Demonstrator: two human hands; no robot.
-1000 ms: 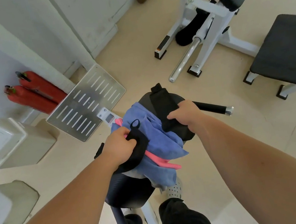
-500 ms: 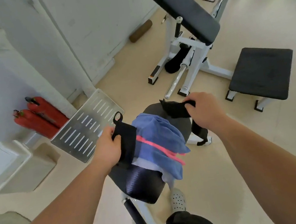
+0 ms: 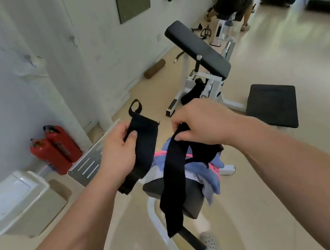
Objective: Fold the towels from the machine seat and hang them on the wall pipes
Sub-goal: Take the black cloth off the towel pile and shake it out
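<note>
Left grip (image 3: 121,152) curls round a looped black strap (image 3: 145,136), right grip (image 3: 199,119) pinches a long black strap (image 3: 175,183) dangling mid-frame; blue towel (image 3: 211,184) heaped on machine seat (image 3: 193,204) below, likely light, floppy: take corners

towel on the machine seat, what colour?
Light blue towel with a pink stripe, partly behind the black strap. Head view, the only one.

no text, brand or number can be read anywhere in the frame. the red fire extinguishers (image 3: 56,150) at the left middle of the frame carry a dark label patch each, but the print is too small and blurred to make out.
</note>
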